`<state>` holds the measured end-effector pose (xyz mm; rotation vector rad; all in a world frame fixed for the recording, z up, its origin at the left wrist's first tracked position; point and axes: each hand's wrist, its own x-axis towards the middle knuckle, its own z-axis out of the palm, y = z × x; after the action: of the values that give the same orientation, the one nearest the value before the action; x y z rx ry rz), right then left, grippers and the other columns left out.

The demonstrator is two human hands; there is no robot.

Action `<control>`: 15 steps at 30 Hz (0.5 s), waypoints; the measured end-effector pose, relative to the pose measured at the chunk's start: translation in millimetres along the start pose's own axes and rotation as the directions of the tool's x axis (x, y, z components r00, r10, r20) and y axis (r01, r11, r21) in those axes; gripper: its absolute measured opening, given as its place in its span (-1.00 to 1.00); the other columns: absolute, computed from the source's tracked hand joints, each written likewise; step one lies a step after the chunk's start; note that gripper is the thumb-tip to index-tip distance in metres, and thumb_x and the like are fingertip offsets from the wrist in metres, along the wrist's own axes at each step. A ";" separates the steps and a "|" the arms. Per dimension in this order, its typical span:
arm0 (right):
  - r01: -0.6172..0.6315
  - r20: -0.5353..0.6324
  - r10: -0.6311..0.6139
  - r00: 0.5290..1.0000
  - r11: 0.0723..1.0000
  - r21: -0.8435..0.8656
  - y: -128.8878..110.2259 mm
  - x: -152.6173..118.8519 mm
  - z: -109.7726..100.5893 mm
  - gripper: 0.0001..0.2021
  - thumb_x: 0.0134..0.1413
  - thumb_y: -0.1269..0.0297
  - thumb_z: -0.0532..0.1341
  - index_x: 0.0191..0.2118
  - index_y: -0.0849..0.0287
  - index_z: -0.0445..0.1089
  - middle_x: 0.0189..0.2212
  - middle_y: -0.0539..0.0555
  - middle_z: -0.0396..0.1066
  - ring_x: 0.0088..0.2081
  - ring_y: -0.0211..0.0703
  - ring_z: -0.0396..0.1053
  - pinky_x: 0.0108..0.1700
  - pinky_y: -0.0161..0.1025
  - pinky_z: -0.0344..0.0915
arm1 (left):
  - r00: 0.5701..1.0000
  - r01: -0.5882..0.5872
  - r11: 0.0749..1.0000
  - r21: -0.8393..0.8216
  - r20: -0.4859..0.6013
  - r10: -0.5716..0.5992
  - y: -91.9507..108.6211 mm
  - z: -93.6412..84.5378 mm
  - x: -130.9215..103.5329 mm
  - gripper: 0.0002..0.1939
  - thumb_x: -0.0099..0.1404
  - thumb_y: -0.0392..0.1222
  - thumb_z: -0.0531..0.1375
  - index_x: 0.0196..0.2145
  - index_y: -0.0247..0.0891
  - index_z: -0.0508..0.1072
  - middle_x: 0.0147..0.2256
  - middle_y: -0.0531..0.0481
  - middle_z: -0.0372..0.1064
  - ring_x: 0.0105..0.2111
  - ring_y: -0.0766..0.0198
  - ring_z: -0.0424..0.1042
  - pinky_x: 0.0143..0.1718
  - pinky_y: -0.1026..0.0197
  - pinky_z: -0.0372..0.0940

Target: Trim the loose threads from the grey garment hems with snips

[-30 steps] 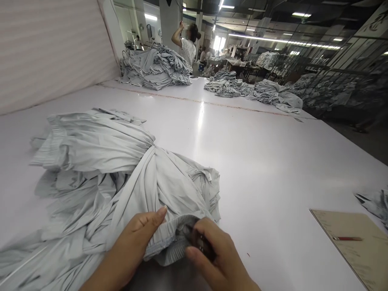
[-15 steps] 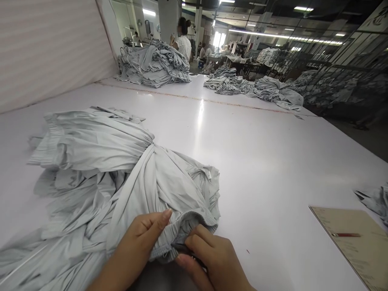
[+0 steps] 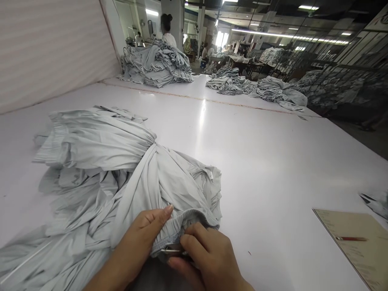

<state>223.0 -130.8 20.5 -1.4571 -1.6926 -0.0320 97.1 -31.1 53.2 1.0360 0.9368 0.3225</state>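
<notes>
Light grey garments (image 3: 145,173) with gathered elastic waistbands lie heaped on the white table (image 3: 257,161). My left hand (image 3: 141,238) pinches the elastic waistband (image 3: 172,234) of the nearest garment, thumb on top. My right hand (image 3: 209,254) is closed around a small metal tool (image 3: 172,250), whose shiny blades touch the underside of that waistband. Most of the tool is hidden by my fingers, so its exact kind is hard to make out. A small white tag (image 3: 211,175) shows on the garment's right part.
Beige card (image 3: 354,242) with a red pen (image 3: 351,239) lies at the right. More grey garment piles (image 3: 157,64) stand along the table's far side. Behind them is a person (image 3: 167,32). A pale sheet (image 3: 51,48) hangs at the left.
The metal tool in my right hand has turned and moved slightly left, with more of its blades showing. The person at the back has shifted left. The view has moved slightly.
</notes>
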 end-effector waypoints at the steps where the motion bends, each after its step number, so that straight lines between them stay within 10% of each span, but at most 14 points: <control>1: 0.004 -0.003 -0.004 1.000 1.000 -0.008 0.4 0.0 0.2 -0.54 0.37 0.06 -0.04 -0.44 0.21 0.39 -0.56 0.03 0.37 -0.61 -0.25 0.22 -0.59 -0.30 0.07 | 1.000 0.004 1.000 -0.010 0.003 -0.004 0.0 -0.2 0.3 -0.64 0.15 0.02 0.26 -0.60 -0.28 0.33 -0.65 0.16 0.10 -0.59 0.36 0.08 -0.53 0.36 0.13; 11: -0.168 0.066 0.160 0.985 0.973 0.158 6.1 -5.1 -8.1 -0.68 0.32 0.14 0.04 -0.41 0.18 0.33 -0.52 0.01 0.31 -0.54 -0.25 0.25 -0.53 -0.35 0.14 | 0.996 -0.014 0.988 0.152 0.087 0.000 -1.6 1.0 -3.2 -0.59 0.21 0.11 0.17 -0.60 -0.27 0.33 -0.62 0.13 0.14 -0.57 0.34 0.11 -0.51 0.34 0.12; 15: -0.561 0.074 0.558 0.827 0.805 0.193 37.8 -19.3 -20.1 -0.77 0.26 0.08 0.10 -0.29 0.13 0.29 -0.42 -0.01 0.30 -0.46 -0.23 0.28 -0.43 -0.34 0.21 | 0.972 -0.219 0.778 0.588 0.058 0.229 -5.8 -31.2 -11.8 -0.64 0.25 0.10 0.15 -0.53 -0.21 0.37 -0.55 0.10 0.26 -0.50 0.27 0.26 -0.44 0.33 0.18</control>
<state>263.9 -144.8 2.2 -1.7395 -1.1700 0.4683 64.6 -23.1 48.7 1.7382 0.9520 0.2364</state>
